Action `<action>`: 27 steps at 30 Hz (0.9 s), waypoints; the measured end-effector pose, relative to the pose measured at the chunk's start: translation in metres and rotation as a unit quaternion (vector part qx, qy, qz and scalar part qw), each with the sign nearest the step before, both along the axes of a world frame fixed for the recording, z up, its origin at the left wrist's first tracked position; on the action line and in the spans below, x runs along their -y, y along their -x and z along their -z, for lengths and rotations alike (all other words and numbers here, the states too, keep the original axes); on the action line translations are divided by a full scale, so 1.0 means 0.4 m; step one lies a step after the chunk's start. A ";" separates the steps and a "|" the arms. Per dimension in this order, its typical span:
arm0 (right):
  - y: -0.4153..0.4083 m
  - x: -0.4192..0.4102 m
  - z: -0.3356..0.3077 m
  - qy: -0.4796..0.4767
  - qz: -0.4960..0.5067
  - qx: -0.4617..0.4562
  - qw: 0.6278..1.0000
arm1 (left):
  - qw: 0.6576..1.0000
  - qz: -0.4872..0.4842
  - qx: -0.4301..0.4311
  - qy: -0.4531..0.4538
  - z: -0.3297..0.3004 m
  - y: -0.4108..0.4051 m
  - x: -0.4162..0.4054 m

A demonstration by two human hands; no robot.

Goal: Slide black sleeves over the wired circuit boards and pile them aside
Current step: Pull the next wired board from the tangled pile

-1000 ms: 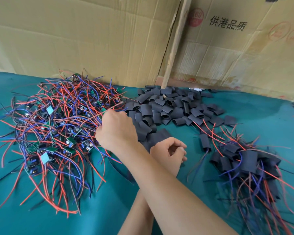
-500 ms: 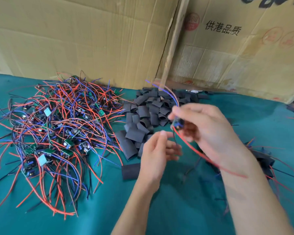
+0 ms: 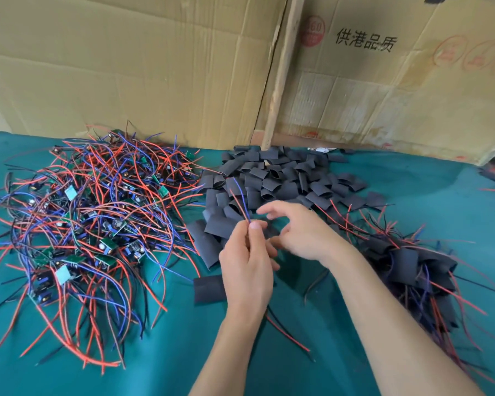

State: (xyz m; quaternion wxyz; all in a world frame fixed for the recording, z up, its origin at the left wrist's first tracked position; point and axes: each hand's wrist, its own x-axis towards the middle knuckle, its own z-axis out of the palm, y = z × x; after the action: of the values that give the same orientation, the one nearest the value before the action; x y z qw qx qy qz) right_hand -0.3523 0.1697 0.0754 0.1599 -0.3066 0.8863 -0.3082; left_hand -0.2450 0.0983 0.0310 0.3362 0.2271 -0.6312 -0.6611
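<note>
A tangle of wired circuit boards [image 3: 97,224] with red, blue and black leads covers the left of the green table. Loose black sleeves [image 3: 277,175] lie heaped at the back middle. Sleeved boards [image 3: 406,258] are piled at the right. My left hand [image 3: 246,267] pinches the red and blue wires [image 3: 240,204] of one board, which stick up from my fingertips; the board itself is hidden behind the hand. My right hand [image 3: 300,230] hovers just right of it over the near edge of the sleeve heap, fingers loosely spread and holding nothing.
One flat sleeve [image 3: 209,288] lies alone left of my left wrist. Red and black wire ends [image 3: 286,330] trail on the green cloth [image 3: 169,367] under my forearms. Cardboard boxes [image 3: 155,67] wall off the back of the table.
My right hand, which held the wired board half a second ago, has let go and moved toward the sleeves. My left hand has taken the board's wires.
</note>
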 end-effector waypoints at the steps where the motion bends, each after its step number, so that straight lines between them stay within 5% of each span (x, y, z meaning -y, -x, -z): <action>1: 0.001 0.009 0.008 -0.011 -0.017 -0.013 1.000 | 1.000 -0.009 0.001 0.005 0.002 0.001 0.001; 5: -0.004 0.017 0.029 -0.006 0.024 -0.059 0.998 | 0.999 -0.027 0.017 0.017 0.006 0.006 0.003; 10: -0.009 -0.004 0.040 0.134 0.096 0.032 0.986 | 0.999 -0.025 0.034 0.027 0.007 0.005 0.004; 25: -0.050 -0.084 0.043 0.430 0.230 0.119 0.865 | 0.999 0.049 0.021 0.012 0.002 0.000 0.002; 27: -0.063 -0.094 0.027 0.408 0.193 0.089 0.888 | 0.996 0.077 0.017 0.029 0.002 -0.001 -0.002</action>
State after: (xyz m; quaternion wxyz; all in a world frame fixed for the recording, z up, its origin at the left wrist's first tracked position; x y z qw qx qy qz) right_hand -0.3272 0.2072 0.0644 0.0364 -0.1395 0.7065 -0.6929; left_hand -0.2448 0.0992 0.0303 0.2800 0.1790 -0.6714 -0.6624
